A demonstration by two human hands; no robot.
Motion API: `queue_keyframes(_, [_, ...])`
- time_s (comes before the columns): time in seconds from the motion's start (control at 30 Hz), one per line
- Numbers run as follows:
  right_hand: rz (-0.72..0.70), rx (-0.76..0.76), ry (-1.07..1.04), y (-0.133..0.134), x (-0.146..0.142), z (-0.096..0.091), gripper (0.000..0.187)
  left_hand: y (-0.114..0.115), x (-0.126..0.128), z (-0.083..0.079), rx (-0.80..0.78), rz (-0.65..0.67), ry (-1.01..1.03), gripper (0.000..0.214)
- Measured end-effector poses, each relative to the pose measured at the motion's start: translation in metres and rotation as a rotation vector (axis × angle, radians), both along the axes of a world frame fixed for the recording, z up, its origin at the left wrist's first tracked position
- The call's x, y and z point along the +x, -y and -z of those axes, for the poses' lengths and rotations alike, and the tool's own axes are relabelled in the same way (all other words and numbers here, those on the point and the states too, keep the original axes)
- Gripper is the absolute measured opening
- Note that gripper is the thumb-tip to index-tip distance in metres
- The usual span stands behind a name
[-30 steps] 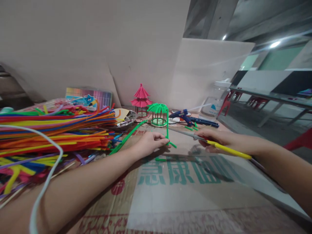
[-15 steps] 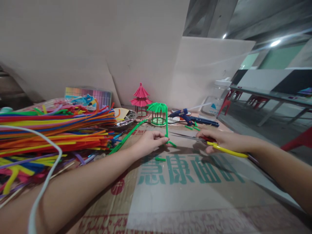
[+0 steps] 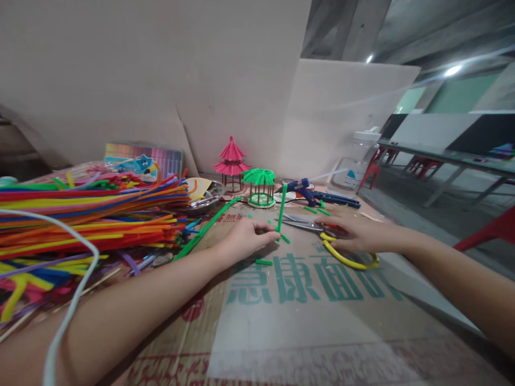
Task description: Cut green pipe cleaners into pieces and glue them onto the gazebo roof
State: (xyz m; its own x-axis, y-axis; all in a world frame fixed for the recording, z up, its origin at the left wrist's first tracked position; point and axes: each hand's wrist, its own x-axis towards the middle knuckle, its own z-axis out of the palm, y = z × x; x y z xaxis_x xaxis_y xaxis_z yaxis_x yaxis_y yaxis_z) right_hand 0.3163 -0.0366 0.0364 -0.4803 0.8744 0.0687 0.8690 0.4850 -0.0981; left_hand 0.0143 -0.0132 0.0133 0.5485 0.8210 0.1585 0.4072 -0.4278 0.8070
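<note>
The left hand (image 3: 251,237) pinches a green stem (image 3: 281,209) nearly upright. The right hand (image 3: 352,231) touches yellow-handled scissors (image 3: 326,237) — whether gripping them, I cannot tell.

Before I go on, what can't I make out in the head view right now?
- Head view: the green stick's pinched end, covered by the left hand's fingertips.
- Head view: how firmly the right hand grips the scissors; the hand hides part of the handles.
- Head view: the white cable's ends, cut off by picture edges.
- Head view: the bottle's lettering, too small and blurred.
</note>
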Motion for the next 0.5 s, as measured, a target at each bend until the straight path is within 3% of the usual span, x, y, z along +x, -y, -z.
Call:
queue_keyframes(0.1, [0.000, 0.017, -0.067, 0.005, -0.019, -0.007, 0.035, -0.001, 0.000, 0.003, 0.044, 0.012, -0.030, 0.024])
queue_keyframes(0.17, [0.066, 0.007, -0.252, 0.009, -0.041, -0.007, 0.033, -0.002, 0.000, 0.005, 0.058, 0.031, -0.066, 0.024])
queue_keyframes(0.27, [0.117, -0.133, -0.571, 0.012, -0.078, 0.002, 0.028, -0.002, -0.001, 0.008, 0.095, 0.081, -0.106, 0.024])
queue_keyframes(0.33, [0.071, -0.211, -0.621, 0.013, -0.097, 0.012, 0.022, -0.002, -0.001, 0.009, 0.131, 0.106, -0.112, 0.025])
queue_keyframes(0.5, [0.121, -0.176, -0.716, 0.013, -0.111, 0.028, 0.014, -0.004, 0.001, 0.009, 0.186, 0.144, -0.140, 0.024])
